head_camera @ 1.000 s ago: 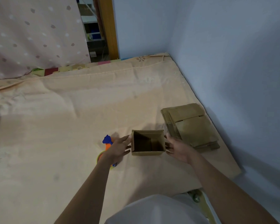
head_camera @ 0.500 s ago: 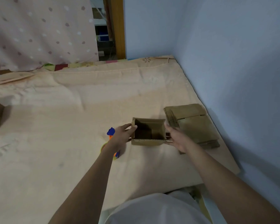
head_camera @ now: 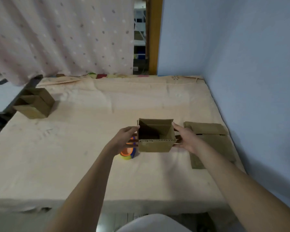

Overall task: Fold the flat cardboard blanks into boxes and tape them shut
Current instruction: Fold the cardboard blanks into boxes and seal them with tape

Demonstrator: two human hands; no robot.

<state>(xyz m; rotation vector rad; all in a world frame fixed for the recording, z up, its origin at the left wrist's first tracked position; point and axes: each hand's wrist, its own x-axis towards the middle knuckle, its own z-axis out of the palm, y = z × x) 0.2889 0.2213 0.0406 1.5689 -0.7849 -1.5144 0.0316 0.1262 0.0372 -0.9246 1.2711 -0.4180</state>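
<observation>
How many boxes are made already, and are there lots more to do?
One folded box sits at the far left of the bed; whether it is taped cannot be seen. A second open box is between the left hand and right hand, shaped but with its top open and no tape visible. The tape roll waits beside it. A stack of flat blanks on the right is left to fold.

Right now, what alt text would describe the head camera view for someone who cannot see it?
Two bare hands, left hand and right hand, hold an open-topped cardboard box between them above a peach bedsheet. A stack of flat cardboard blanks lies to the right by the blue wall, a tape dispenser sits under the left hand, and another folded box stands far left.
</observation>
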